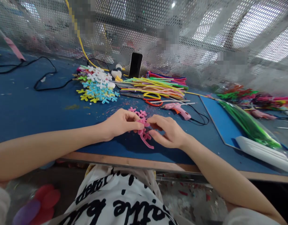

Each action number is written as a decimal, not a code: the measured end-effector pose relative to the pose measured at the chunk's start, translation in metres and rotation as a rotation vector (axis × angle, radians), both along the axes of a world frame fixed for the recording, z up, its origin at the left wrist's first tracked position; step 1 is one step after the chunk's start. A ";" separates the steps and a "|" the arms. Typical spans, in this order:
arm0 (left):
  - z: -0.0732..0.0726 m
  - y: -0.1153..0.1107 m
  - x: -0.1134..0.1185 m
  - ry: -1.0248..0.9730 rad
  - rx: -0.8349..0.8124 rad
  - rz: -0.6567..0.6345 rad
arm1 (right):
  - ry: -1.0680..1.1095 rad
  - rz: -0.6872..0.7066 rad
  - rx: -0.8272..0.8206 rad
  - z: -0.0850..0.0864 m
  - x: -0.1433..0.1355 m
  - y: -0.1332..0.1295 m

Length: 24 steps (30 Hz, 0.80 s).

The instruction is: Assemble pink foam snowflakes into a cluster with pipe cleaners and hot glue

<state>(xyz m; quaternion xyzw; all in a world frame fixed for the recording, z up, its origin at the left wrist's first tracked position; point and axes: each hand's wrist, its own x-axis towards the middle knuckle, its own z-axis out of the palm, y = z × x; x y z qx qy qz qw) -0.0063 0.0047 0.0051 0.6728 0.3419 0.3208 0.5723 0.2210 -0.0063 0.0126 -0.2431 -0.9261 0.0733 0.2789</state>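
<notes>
Above the near part of the blue table, my left hand (pixel 121 124) is closed in a pinch on a pink pipe-cleaner flower spray (pixel 142 122). Several small fuzzy blossoms stick up past its fingers, and a loose pink stem hangs down toward the table edge. My right hand (pixel 167 131) is at the spray's right side, thumb and forefinger apart, their tips close to the pink petals; whether they touch is hard to see. Beyond my hands lie scissors (pixel 153 99) with red and yellow handles and a pink glue gun (pixel 178 110) with its black cord.
White, blue and yellow pipe-cleaner flowers (pixel 99 84) are heaped at the back left. Loose pipe cleaners (pixel 155 86) lie behind the scissors, with a phone (pixel 135 65) propped upright against the mesh. On the right are a blue board (pixel 214 115) and a bag of green pipe cleaners (pixel 249 123).
</notes>
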 end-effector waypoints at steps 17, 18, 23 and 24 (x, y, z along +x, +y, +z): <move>-0.001 -0.007 0.003 0.046 0.179 -0.007 | 0.218 -0.084 -0.382 -0.001 -0.018 -0.014; -0.001 -0.008 0.002 0.062 0.269 0.021 | 0.273 -0.133 -0.562 -0.001 -0.020 -0.016; -0.005 -0.009 0.002 0.095 0.449 0.091 | 0.488 -0.228 -1.262 -0.005 -0.025 -0.014; -0.005 -0.009 0.002 0.088 0.402 0.099 | 0.492 -0.217 -1.262 -0.006 -0.024 -0.013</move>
